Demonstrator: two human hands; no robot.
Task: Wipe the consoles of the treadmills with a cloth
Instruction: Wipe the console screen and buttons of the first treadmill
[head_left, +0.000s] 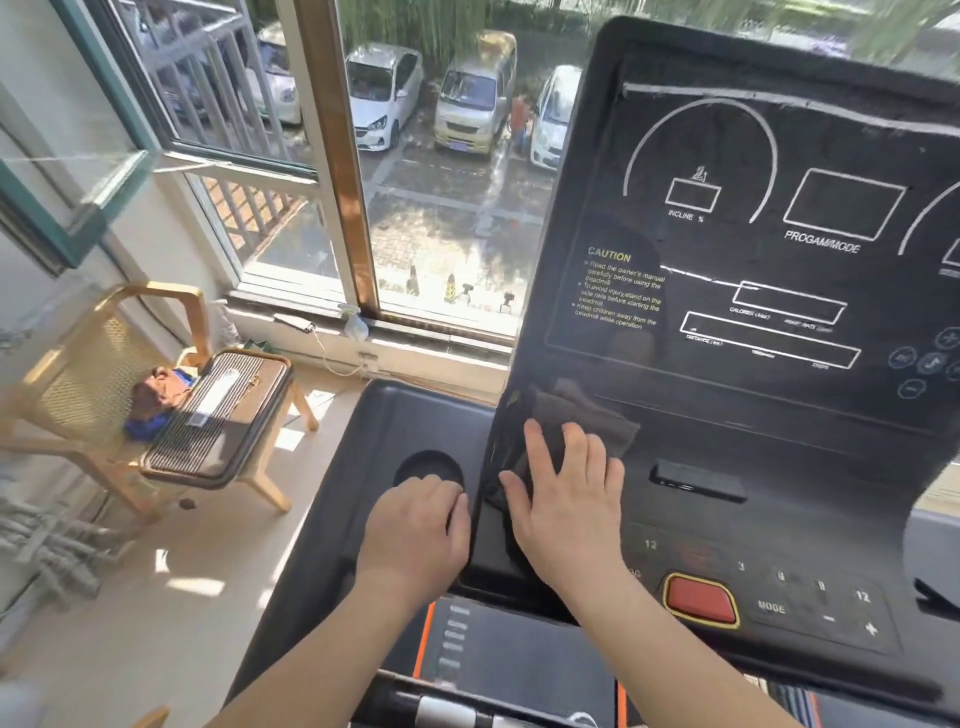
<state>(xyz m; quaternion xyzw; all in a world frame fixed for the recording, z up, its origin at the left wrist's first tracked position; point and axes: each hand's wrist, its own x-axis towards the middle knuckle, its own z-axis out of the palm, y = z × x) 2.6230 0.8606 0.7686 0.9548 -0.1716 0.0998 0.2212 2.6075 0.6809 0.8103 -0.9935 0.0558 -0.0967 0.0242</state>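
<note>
Right now I have my right hand (566, 499) flat on the cloth (582, 421), fingers spread and pointing up toward the display (753, 234), palm pressing the fabric onto the treadmill console (779, 519) rather than pinching it. That dark brown cloth sits at the lower left corner of the display panel, on the ledge just beneath the yellow caution text (618, 291); it is bunched, with its long side running roughly from lower left to upper right, one end trailing down along the ridge beside the cup holder (428, 467) and the other poking out past my fingertips. My left hand (415, 535) rests on the left tray of the console, fingers curled loosely over the near edge of the cup holder, holding nothing. Both hands lie close together, not touching. A red stop button (698, 600) is near my right wrist, to its right, among the number keys. Off to the left stands a wooden chair (104, 364) with a striped bag (218, 415) on its seat, beside the window (441, 182)
</note>
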